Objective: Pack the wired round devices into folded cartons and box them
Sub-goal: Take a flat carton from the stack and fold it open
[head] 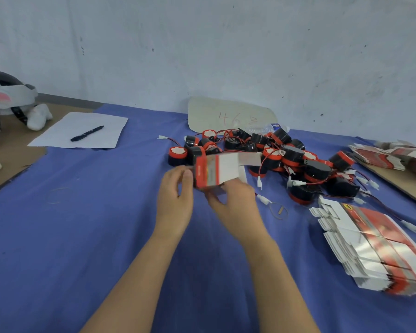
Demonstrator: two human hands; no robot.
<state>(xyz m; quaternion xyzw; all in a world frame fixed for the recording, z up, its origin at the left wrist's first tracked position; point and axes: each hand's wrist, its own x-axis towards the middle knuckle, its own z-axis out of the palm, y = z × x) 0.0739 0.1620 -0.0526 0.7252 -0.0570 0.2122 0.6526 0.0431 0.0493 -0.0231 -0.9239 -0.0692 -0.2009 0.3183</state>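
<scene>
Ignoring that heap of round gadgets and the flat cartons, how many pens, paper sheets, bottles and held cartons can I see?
Pen: 1
Paper sheet: 1
Bottle: 1
Held carton: 1
Total: 4

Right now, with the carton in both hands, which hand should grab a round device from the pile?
Probably the right hand: the pile of devices lies on its side, and the left hand can hold the carton.

Both hands, left hand and right hand, hold red-white carton above blue tabletop; black-red round devices piled behind; flat cartons stacked right.
</scene>
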